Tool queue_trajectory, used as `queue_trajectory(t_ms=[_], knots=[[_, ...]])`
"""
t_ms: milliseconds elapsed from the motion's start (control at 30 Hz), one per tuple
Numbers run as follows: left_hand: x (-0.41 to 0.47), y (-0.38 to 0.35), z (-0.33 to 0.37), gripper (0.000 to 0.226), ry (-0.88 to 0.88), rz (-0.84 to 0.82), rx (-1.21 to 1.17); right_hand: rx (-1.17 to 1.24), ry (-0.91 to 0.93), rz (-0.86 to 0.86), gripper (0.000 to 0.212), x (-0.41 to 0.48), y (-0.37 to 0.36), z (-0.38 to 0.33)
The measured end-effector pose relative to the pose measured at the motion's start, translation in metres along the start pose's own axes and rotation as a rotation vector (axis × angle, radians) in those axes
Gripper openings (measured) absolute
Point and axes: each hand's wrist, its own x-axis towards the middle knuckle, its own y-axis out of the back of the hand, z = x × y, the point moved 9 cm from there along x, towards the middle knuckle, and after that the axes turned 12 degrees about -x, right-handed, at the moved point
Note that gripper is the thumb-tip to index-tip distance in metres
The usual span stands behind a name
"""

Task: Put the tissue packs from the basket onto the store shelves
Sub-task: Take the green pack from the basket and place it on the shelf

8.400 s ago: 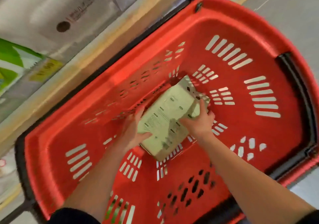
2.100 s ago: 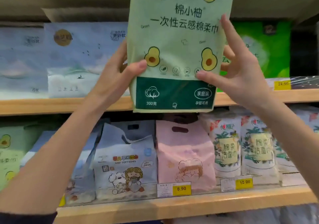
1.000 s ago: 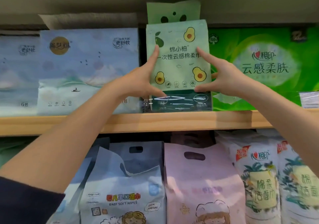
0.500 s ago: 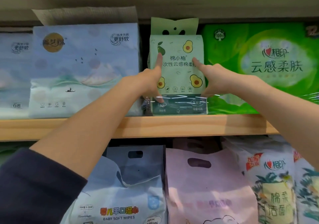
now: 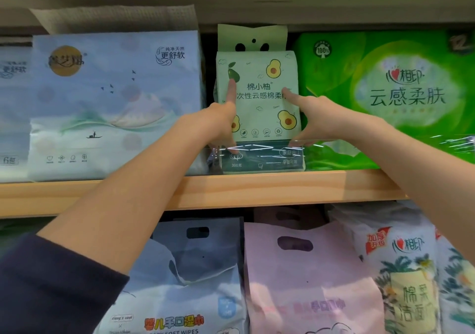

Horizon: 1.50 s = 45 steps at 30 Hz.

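A pale green tissue pack (image 5: 259, 107) printed with avocados stands upright on the upper wooden shelf (image 5: 231, 189), behind a clear front rail (image 5: 259, 153). It sits in the gap between a big light blue pack (image 5: 113, 102) and a bright green pack (image 5: 385, 97). My left hand (image 5: 221, 120) is at its left edge, index finger up along the front, thumb low. My right hand (image 5: 313, 117) is at its right edge, index finger on the front, thumb near the rail. The basket is out of view.
The shelf above hangs close over the pack's top flap. On the lower shelf stand a blue baby-wipes bag (image 5: 185, 282), a pink bag (image 5: 308, 282) and floral packs (image 5: 411, 282), tightly side by side.
I took the pack out of the red basket, raised it to the upper shelf and slid it into the gap. Over the last second it moved further back and my fingers flattened on its front.
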Motion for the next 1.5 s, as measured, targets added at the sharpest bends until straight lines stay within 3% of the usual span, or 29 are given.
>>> queue_trajectory(t_ms=[233, 433, 633, 733, 1000, 1267, 1500], knots=[[-0.015, 0.006, 0.006, 0.123, -0.003, -0.011, -0.031, 0.085, -0.034, -0.023, 0.1, -0.008, 0.004, -0.002], [-0.029, 0.039, 0.011, 0.079, -0.09, 0.071, 0.098, 0.084, -0.067, 0.031, 0.077, -0.026, 0.033, -0.009], [-0.072, 0.061, 0.019, 0.052, -0.219, 0.209, 0.079, 0.186, -0.08, 0.116, 0.048, -0.058, 0.047, -0.027], [-0.112, 0.064, 0.005, 0.041, -0.228, 0.257, 0.048, 0.197, -0.027, 0.154, 0.044, -0.079, 0.044, -0.048], [-0.272, 0.069, -0.066, 0.043, 0.083, 0.146, 0.178, 0.484, 0.269, 0.111, 0.042, -0.153, 0.056, -0.151], [-0.497, 0.064, -0.13, 0.052, 0.526, -0.052, 0.252, 0.586, 0.61, -0.265, 0.055, -0.284, -0.009, -0.298], [-0.712, 0.105, -0.157, 0.056, 0.876, -0.115, 0.307, 0.698, 0.837, -0.447, 0.06, -0.404, -0.009, -0.434]])
